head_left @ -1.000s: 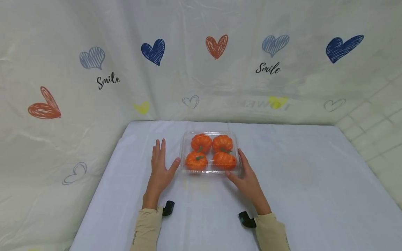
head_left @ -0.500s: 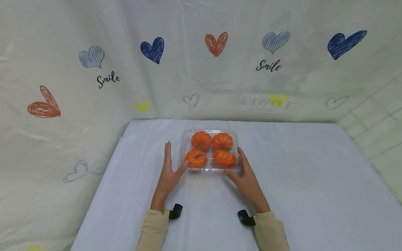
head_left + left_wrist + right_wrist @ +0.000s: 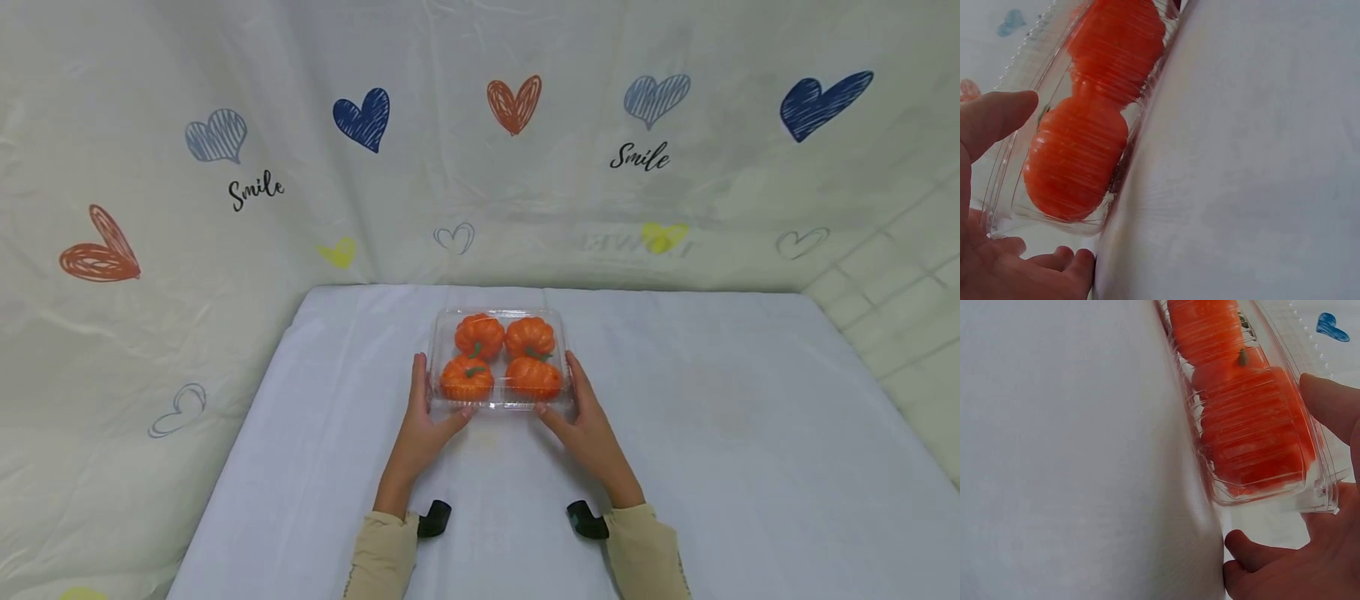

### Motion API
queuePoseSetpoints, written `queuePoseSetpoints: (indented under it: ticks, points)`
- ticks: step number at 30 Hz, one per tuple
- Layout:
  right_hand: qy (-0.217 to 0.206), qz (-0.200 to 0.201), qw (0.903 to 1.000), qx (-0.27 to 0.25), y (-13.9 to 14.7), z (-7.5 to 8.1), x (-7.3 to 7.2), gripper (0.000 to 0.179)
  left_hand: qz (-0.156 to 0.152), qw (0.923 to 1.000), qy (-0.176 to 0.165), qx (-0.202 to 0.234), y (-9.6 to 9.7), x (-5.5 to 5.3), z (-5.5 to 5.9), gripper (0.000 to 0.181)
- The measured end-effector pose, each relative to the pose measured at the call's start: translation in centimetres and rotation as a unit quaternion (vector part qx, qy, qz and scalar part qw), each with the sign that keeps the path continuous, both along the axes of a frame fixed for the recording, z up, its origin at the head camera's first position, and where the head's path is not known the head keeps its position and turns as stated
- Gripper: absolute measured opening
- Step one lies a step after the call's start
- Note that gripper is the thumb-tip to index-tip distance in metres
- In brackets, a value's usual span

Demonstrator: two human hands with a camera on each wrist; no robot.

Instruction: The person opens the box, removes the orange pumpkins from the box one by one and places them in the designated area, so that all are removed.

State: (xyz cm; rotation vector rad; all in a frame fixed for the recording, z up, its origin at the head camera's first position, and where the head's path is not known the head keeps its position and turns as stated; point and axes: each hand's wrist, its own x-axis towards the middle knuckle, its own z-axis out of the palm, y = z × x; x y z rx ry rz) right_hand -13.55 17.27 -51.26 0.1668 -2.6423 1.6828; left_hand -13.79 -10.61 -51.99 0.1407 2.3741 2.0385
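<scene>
A clear plastic clamshell box (image 3: 501, 406) lies flat on the table and holds several small orange pumpkins (image 3: 531, 337) with green stems. My left hand (image 3: 422, 435) is at the box's front left corner, its fingers straight along the left side and its thumb at the front edge. On the other side, my right hand (image 3: 588, 429) has its thumb at the front right corner and its fingers extended along the right side. In the left wrist view, the thumb (image 3: 1004, 119) overlaps the ribbed lid. The right wrist view shows the thumb (image 3: 1329, 403) right at the rim, with the other fingers lower down near the cloth.
A white cloth (image 3: 750, 467) covers the table. Behind it hangs a pale curtain (image 3: 450, 183) printed with hearts and the word Smile. Dark wrist-worn devices (image 3: 435, 519) stick out from both beige sleeves (image 3: 647, 550).
My left hand has moved right from beside the box to its front left corner, its thumb now at the front edge. My right hand and the box have stayed in place.
</scene>
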Motion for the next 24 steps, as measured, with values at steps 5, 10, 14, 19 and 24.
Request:
queuePoseSetpoints:
  ticks: [5,10,14,19,24]
  points:
    - [0.001,0.001,1.0000,0.003,-0.14,-0.18,0.08,0.098,0.001,0.9997,0.002,-0.022,-0.20,0.01,-0.22,0.113]
    - [0.000,0.002,1.0000,0.002,-0.26,-0.07,0.11,0.098,0.000,0.9996,0.011,-0.025,-0.30,0.08,-0.30,0.109]
    - [0.001,0.003,1.0000,0.006,-0.23,0.10,0.07,0.098,0.001,0.9991,0.023,-0.036,-0.30,0.03,-0.35,0.103]
    - [-0.003,0.000,0.9999,0.013,-0.09,0.26,0.10,0.098,0.010,0.9970,0.040,-0.065,-0.17,0.09,-0.12,0.085]
    - [0.000,-0.005,0.9998,0.018,-0.05,0.30,0.11,0.096,0.025,0.9939,0.054,-0.093,-0.01,0.14,-0.02,0.079]
